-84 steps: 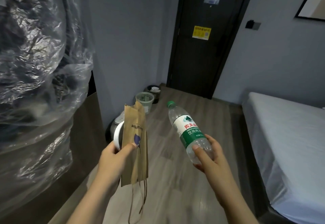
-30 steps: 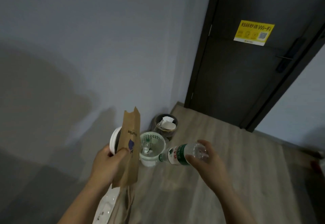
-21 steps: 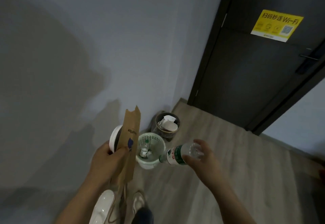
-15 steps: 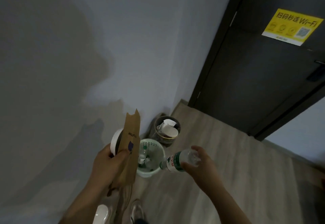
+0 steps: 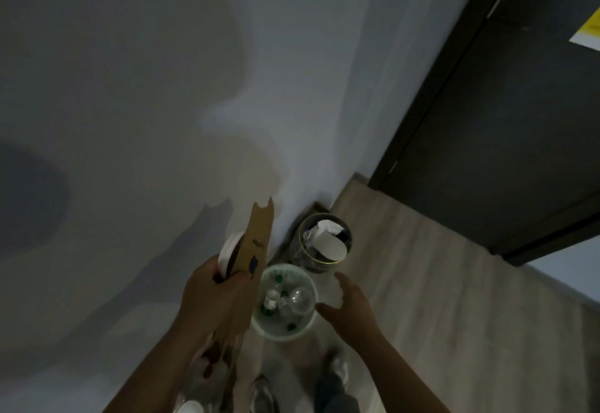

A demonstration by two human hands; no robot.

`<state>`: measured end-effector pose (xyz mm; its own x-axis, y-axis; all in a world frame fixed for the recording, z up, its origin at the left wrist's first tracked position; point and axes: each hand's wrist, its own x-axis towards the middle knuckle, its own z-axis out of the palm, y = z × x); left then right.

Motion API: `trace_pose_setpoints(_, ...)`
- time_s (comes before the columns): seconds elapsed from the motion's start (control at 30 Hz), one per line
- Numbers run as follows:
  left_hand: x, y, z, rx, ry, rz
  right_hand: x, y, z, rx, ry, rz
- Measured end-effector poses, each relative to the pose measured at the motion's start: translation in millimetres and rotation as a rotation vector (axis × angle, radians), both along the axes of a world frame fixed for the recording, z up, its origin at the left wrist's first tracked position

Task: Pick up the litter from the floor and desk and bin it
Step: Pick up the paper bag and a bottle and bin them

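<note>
My left hand (image 5: 214, 295) grips a flat brown paper bag (image 5: 258, 244) together with a white round lid or cup (image 5: 227, 252), held upright beside the wall. A pale green mesh bin (image 5: 306, 325) stands on the floor just below, with clear plastic bottles inside. The water bottle (image 5: 300, 299) lies in that bin, its clear base up. My right hand (image 5: 347, 308) hovers at the bin's right rim, fingers spread and empty.
A dark round bin (image 5: 324, 263) with white paper rubbish stands behind the green one, in the corner by the grey wall. A dark door (image 5: 503, 120) is at the right. Light wood floor (image 5: 438, 299) extends right. My feet (image 5: 334, 377) are just below the bins.
I have stepped up to the bins and look steeply down. My right hand has let go of the water bottle, which now lies in the green bin. The left hand keeps its hold.
</note>
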<state>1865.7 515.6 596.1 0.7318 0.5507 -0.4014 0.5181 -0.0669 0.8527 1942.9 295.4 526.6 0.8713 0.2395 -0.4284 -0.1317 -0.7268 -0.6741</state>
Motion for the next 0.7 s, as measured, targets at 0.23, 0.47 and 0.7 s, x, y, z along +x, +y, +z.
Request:
trace_pose_setpoints(0.23,59,-9,-14,0.058,0.085,0.013,65,-19,-25,-0.080,0.142,0.055)
trace_pose_setpoints(0.47,148,-41,-42,0.181,0.159,-0.137,161,-61,-28,-0.107,0.185,0.095)
trace_pose_setpoints(0.7,266,-79,-105,0.184,0.318,-0.261,261,-108,-56,-0.135,0.220,0.097)
